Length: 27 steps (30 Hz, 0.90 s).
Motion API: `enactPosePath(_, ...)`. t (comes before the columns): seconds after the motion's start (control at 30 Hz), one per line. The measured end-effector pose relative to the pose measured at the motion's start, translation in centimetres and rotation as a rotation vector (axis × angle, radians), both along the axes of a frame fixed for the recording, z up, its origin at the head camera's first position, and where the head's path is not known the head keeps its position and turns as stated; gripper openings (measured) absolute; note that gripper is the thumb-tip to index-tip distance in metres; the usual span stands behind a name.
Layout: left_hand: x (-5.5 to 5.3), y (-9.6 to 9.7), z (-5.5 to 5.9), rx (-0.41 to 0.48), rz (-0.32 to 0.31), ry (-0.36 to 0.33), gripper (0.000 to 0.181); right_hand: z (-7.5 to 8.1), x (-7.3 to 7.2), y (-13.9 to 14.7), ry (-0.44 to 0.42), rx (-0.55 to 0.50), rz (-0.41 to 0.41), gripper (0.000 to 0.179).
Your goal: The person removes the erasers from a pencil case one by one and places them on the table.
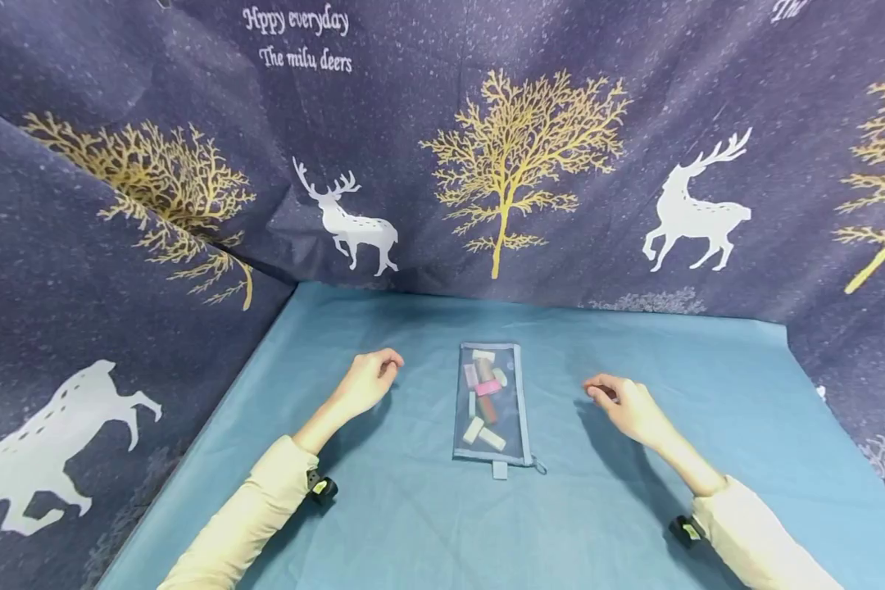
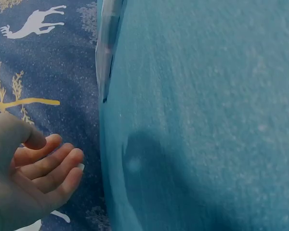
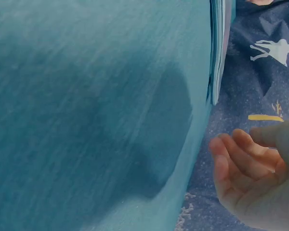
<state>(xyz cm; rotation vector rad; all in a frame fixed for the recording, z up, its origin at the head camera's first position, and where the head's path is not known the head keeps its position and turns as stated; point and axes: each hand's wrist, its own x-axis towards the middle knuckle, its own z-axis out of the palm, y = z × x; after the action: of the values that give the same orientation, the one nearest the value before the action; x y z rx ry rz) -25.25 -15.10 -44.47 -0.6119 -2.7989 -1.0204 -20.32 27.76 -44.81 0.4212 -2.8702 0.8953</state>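
A see-through mesh zip pouch [image 1: 512, 410] with a blue border lies flat on the blue cloth, holding several small blocks that look like erasers: white, pink [image 1: 489, 388], brown [image 1: 487, 409] and pale ones. Its zip pull [image 1: 538, 465] and a small fabric tab [image 1: 499, 470] stick out at the near end. To the left of the pouch hovers my left hand [image 1: 365, 381], fingers loosely curled around nothing. My right hand [image 1: 632, 408] is held over the cloth on the other side, also loosely curled and holding nothing. Both wrist views show the pouch edge-on, apart from the fingers.
Blue cloth [image 1: 413, 524] covers the table. Behind it and along the left side hangs a dark curtain [image 1: 413, 106] printed with white deer and golden trees. A black wrist camera [image 1: 323, 489] is strapped at the left sleeve, another [image 1: 684, 531] at the right.
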Motion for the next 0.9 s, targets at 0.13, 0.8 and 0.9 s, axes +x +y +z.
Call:
enactPosePath(0.13, 0.1, 0.5, 0.2, 0.001, -0.033, -0.034, 0.025, 0.2, 0.1, -0.1, -0.009, -0.005, 0.026, 0.022)
enactPosePath(0.8, 1.3, 3.1, 0.1, 0.011, -0.09, -0.051, 0.022, 0.6, 0.5, -1.7, -0.117, -0.006, 0.089, 0.02)
enactPosePath(0.9, 1.3, 3.8, -0.1, 0.022, -0.105, -0.05, 0.022, 0.5, 0.6, -1.7, -0.117, 0.007, 0.093, 0.021)
